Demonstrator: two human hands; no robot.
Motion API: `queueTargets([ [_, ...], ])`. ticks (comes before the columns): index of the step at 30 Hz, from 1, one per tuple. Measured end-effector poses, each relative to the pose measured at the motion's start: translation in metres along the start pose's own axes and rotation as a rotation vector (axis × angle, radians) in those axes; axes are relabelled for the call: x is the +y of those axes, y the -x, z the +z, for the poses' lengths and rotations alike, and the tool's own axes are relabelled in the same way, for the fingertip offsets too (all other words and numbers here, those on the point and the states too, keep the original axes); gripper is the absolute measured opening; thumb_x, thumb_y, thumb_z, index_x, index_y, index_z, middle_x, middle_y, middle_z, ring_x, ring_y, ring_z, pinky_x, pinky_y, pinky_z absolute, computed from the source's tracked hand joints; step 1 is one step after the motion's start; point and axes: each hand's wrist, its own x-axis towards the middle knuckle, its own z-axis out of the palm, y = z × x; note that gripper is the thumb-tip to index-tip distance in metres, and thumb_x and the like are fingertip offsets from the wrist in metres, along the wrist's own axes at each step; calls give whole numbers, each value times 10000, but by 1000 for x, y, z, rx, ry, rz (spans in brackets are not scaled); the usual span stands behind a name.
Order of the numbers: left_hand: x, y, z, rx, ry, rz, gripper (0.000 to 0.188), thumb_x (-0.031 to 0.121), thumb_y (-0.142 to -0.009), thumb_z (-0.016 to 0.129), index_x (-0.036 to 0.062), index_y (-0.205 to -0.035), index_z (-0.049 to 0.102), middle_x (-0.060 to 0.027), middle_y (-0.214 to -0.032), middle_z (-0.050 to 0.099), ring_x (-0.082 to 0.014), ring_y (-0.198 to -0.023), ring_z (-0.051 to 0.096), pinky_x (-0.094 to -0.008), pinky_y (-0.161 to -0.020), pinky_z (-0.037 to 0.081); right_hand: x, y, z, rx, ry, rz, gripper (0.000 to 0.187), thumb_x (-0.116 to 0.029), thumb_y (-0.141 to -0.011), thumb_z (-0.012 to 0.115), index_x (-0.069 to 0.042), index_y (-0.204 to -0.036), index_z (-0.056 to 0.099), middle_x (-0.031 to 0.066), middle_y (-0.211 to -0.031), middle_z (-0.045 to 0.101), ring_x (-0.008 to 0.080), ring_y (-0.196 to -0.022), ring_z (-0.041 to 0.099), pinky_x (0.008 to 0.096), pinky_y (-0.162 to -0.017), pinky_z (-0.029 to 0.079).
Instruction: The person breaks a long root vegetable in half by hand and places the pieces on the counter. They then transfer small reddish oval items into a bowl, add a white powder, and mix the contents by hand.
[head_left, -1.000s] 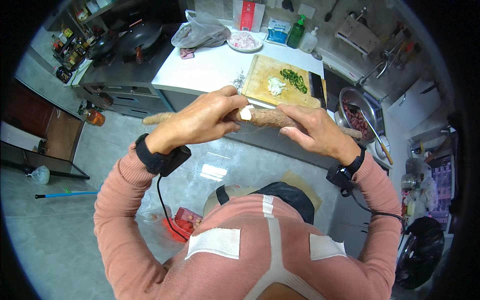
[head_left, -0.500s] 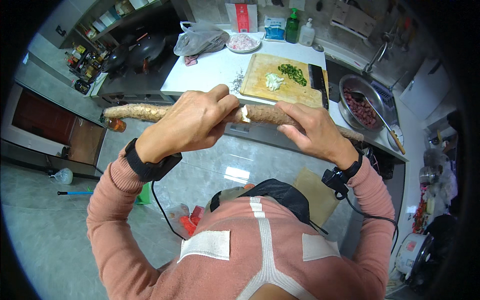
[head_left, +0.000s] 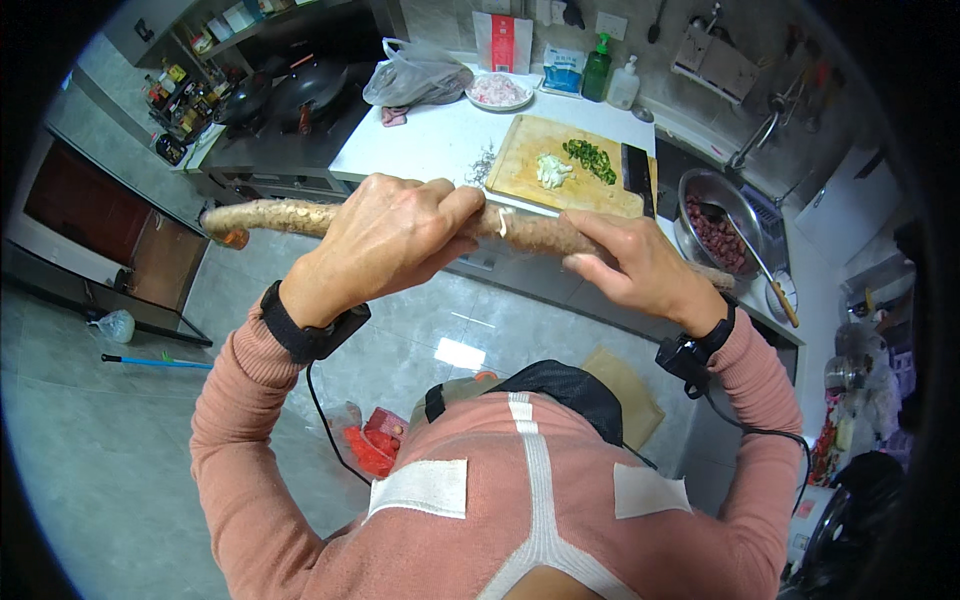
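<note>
A long brown Chinese yam [head_left: 545,234] with rough, hairy skin is held level in front of me, above the floor by the counter's near edge. My left hand [head_left: 392,238] is wrapped round it left of its middle, knuckles up. From the right, my right hand [head_left: 645,262] grips it with the thumb below and fingers on top. Between my hands a small white patch of flesh shows in a crack across the skin. The yam's paler left end sticks out well past my left hand, and its thin right end shows beyond my right wrist.
On the white counter [head_left: 425,150] lies a cutting board [head_left: 520,165] with chopped greens, white pieces and a cleaver [head_left: 636,172]. A plate of pale meat [head_left: 500,92] stands behind. At right, a metal bowl [head_left: 690,225] holds reddish chunks and a ladle. Woks [head_left: 310,90] sit at left.
The white opening in the yam's skin looks narrower than before. Both hands keep their hold on the yam, and the whole view has shifted slightly.
</note>
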Motion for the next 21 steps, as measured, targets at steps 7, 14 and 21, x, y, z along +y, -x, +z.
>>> queueTargets([
  [7, -12, 13, 9, 136, 96, -44, 274, 215, -827, 799, 76, -989, 628, -93, -805, 678, -300, -676, 692, -413, -594, 544, -8, -18, -4, -106, -58, 17, 423, -256, -911, 704, 2, -1241, 645, 259, -992, 718, 411, -896, 711, 438, -799, 559],
  [14, -20, 29, 16, 118, 135, -106, 346, 184, -823, 798, 73, -1106, 632, -94, -880, 711, -294, -720, 702, -400, -622, 544, -18, -30, -8, -131, 22, 45, 448, -246, -898, 717, 12, -1257, 641, 264, -1047, 716, 402, -927, 711, 437, -825, 561],
  [21, -23, 39, 16, 65, 101, -135, 382, 170, -805, 800, 76, -1142, 646, -92, -879, 711, -312, -734, 704, -403, -635, 545, -28, -45, -9, -139, 53, 63, 463, -237, -886, 731, 19, -1263, 649, 255, -1064, 716, 399, -928, 709, 420, -839, 559],
])
